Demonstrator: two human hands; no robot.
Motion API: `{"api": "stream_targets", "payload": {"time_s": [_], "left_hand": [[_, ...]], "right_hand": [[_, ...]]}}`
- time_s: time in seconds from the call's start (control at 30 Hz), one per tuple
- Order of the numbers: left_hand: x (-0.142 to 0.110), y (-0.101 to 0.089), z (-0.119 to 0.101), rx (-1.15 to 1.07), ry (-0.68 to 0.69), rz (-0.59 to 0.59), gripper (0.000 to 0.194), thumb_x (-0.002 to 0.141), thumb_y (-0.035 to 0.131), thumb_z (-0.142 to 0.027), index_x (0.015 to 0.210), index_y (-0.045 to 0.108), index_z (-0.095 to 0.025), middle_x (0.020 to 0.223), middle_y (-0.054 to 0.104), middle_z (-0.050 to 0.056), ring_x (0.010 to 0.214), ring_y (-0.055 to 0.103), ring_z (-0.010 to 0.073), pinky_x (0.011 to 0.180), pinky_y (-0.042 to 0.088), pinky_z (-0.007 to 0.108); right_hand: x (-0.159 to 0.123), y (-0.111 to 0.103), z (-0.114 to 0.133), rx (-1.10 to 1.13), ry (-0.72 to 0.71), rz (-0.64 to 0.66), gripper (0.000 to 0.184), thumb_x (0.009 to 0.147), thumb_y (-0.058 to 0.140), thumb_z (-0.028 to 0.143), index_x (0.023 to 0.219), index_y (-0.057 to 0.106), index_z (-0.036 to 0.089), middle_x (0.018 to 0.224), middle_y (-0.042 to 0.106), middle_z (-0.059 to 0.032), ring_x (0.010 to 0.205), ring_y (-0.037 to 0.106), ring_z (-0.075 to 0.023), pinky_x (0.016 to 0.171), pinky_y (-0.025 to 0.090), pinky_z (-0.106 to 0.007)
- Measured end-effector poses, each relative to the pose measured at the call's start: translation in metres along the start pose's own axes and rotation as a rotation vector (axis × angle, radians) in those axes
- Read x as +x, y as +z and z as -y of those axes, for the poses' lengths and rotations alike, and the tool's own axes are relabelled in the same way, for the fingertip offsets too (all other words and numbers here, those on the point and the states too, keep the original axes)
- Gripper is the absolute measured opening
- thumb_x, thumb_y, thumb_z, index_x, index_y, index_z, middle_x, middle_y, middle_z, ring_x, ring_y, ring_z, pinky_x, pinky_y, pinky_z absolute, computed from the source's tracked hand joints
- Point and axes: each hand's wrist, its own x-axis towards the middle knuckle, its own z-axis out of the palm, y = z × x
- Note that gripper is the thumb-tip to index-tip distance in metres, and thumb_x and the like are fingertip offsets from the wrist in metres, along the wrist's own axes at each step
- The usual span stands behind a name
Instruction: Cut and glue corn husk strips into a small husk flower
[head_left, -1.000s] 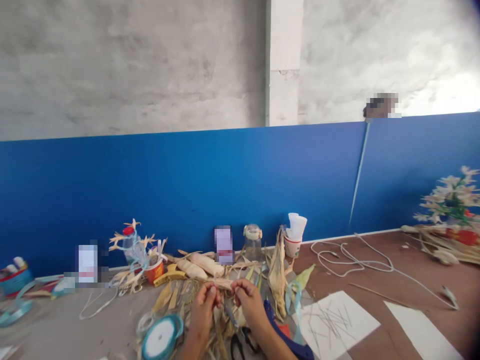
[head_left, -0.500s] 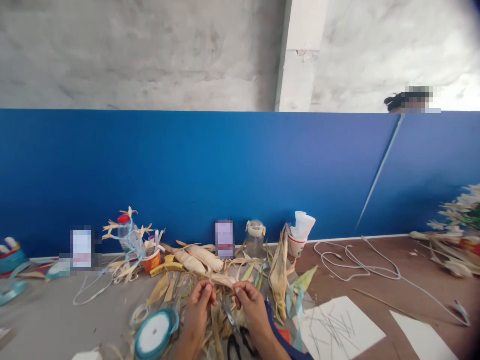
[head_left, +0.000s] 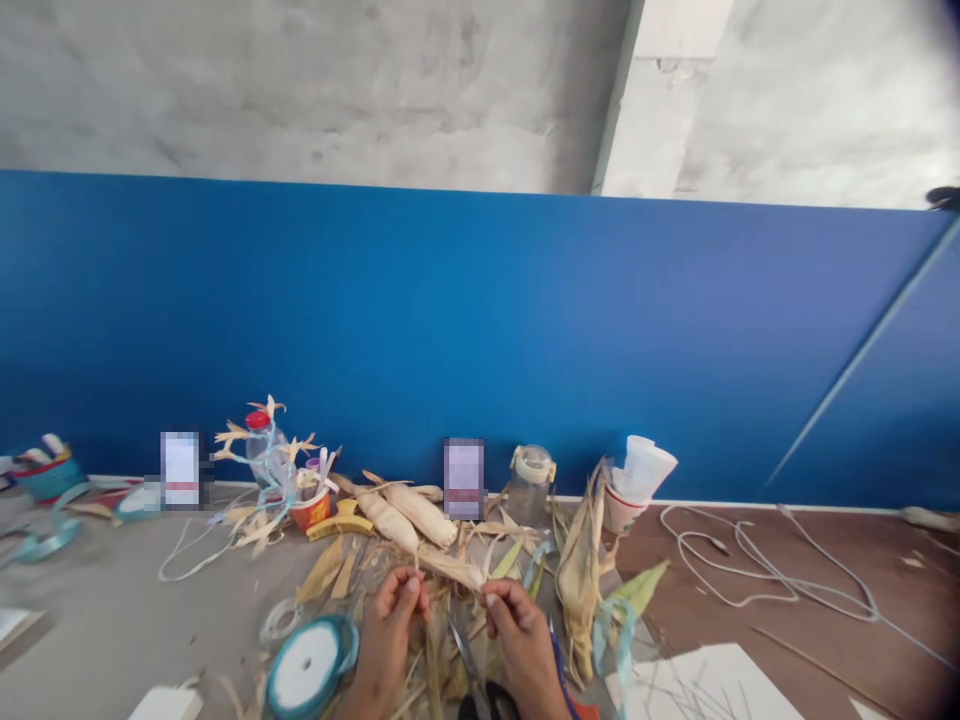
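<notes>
Reaches in from the near edge with left hand (head_left: 390,620) and right hand (head_left: 517,632) apart, backs upward, wrists bent a little inward, fingers curled. Between the wrists, below the fingers, black-handled scissors (head_left: 466,655). Left of these, on the grey worktop (head_left: 217,610), a teal ribbon spool (head_left: 306,668); on the right, a white sheet (head_left: 712,675) strewn with thin dark sticks.

Clenches the left grip, thumb to fingertips, on a thin pale strip (head_left: 418,565) — at mid-scene, just nearer than two pale husk-wrapped cobs (head_left: 424,515). Closes the right grip in a like pinch by the end of a dry husk (head_left: 454,568); cannot tell what is caught there.

Beyond, left of the cobs, a yellow curved piece (head_left: 341,522) with dark marks too blurred to read, then a red cup (head_left: 310,512) with print too small to make out. Farther, two phones (head_left: 464,477) with pixelated screens — impossible to read — and, right of a clear jar (head_left: 530,490), a white cup (head_left: 624,512) with a red band. At the far side, a blue partition (head_left: 450,320).
</notes>
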Motion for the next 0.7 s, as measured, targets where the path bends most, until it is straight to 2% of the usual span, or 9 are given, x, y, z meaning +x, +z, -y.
{"api": "stream_targets", "payload": {"time_s": [0.2, 0.3, 0.4, 0.5, 0.7], "left_hand": [[-0.004, 0.0, -0.004, 0.018, -0.043, -0.003, 0.039, 0.062, 0.072, -0.052, 0.076, 0.06, -0.017, 0.054, 0.055, -0.002, 0.051, 0.051, 0.0128, 0.053, 0.041, 0.025], [-0.006, 0.001, -0.006, 0.017, -0.082, 0.006, 0.04, 0.061, 0.072, -0.053, 0.073, 0.06, -0.017, 0.052, 0.055, -0.002, 0.05, 0.049, 0.0124, 0.051, 0.04, 0.025], [-0.007, -0.001, -0.004, 0.01, -0.104, 0.002, 0.038, 0.062, 0.071, -0.052, 0.072, 0.059, -0.018, 0.052, 0.054, -0.002, 0.05, 0.049, 0.0121, 0.049, 0.038, 0.024], [-0.007, -0.005, -0.001, 0.002, -0.097, 0.0, 0.036, 0.065, 0.07, -0.05, 0.074, 0.058, -0.018, 0.052, 0.054, -0.002, 0.05, 0.049, 0.0118, 0.05, 0.038, 0.023], [-0.011, -0.005, -0.001, 0.036, -0.085, 0.006, 0.032, 0.07, 0.067, -0.049, 0.073, 0.058, -0.018, 0.053, 0.055, -0.002, 0.05, 0.049, 0.0117, 0.049, 0.038, 0.024]], "right_hand": [[0.004, -0.013, 0.004, -0.024, -0.018, -0.105, 0.022, 0.064, 0.065, 0.039, 0.063, 0.054, 0.02, 0.054, 0.047, 0.0035, 0.05, 0.041, -0.012, 0.047, 0.036, -0.021], [0.001, -0.016, 0.0, -0.096, -0.025, -0.073, 0.02, 0.069, 0.062, 0.039, 0.07, 0.058, 0.019, 0.059, 0.05, 0.0014, 0.053, 0.045, -0.0133, 0.051, 0.038, -0.022], [-0.005, -0.012, -0.007, -0.137, -0.022, -0.045, 0.021, 0.073, 0.058, 0.04, 0.07, 0.059, 0.019, 0.055, 0.047, 0.0022, 0.048, 0.041, -0.0125, 0.046, 0.034, -0.022], [-0.012, -0.004, -0.015, -0.084, 0.005, -0.064, 0.027, 0.076, 0.054, 0.045, 0.067, 0.057, 0.02, 0.047, 0.04, 0.0046, 0.04, 0.034, -0.0107, 0.04, 0.028, -0.022], [-0.018, 0.002, -0.032, 0.061, 0.094, -0.086, 0.036, 0.072, 0.057, 0.055, 0.07, 0.058, 0.019, 0.056, 0.056, -0.0004, 0.036, 0.037, -0.0089, 0.037, 0.028, -0.022]]}}
